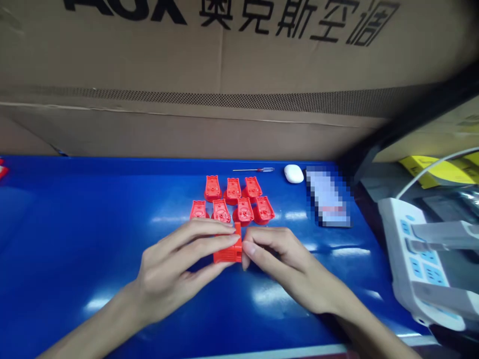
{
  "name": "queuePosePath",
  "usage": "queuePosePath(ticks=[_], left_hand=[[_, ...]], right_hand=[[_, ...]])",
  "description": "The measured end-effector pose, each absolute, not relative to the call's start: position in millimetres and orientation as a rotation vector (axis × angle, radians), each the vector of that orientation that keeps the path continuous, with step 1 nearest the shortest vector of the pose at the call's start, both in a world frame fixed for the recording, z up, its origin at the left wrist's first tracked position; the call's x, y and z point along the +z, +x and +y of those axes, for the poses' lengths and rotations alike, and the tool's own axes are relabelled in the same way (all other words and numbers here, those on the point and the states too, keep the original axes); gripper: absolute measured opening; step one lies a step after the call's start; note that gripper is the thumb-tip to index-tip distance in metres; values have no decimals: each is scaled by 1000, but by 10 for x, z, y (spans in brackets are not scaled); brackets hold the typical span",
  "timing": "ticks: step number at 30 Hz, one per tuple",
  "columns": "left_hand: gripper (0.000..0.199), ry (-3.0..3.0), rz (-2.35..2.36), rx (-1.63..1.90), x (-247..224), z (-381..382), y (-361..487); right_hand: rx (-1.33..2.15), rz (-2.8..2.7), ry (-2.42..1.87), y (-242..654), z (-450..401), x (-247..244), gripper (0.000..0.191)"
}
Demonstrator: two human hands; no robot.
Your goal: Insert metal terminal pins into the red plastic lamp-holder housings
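Low center of the frame, your left hand wraps a ribbed red plastic part, its long axis lying crosswise, while your right hand closes thumb and fingers on its right end (looks like a firm two-hand hold). Just above sit seven red molded pieces in two rows on the glossy blue tabletop, with a thin screwdriver beyond.

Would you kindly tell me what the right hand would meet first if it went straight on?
The right hand would first meet the red plastic part in the left hand, though depth is unclear.
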State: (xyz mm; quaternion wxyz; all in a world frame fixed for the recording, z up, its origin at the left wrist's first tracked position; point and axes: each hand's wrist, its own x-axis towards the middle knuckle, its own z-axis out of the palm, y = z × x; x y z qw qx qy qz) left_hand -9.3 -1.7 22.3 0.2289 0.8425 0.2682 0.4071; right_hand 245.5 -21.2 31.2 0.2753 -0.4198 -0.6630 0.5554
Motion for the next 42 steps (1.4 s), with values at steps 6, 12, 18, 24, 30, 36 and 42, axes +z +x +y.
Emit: queuePosePath(ticks=[6,12,18,24,30,36,42], left_hand=[[47,2359,739,1103,182,-16,-96],[41,2342,788,1122,168,2,-74],[36,2228,925,1005,166,23,-114],[36,2072,920,892,247,82,-176],[33,1863,928,702,306,111,-208],[26,1457,861,493,381,110,-253],[30,1193,877,300,393,81,-253]], right_hand=[[1783,-1448,-1118,2408,-246,227,41],[1690,-1502,-1208,2410,-241,256,40],[1113,-1958,-1171,2458,-249,295,21],[651,-2244,-1076,2490,-281,81,21],[327,-2447,-1021,2489,-272,158,30],[227,-2487,-869,2441,-267,248,43],[4,-2396,-680,2379,-278,216,40]])
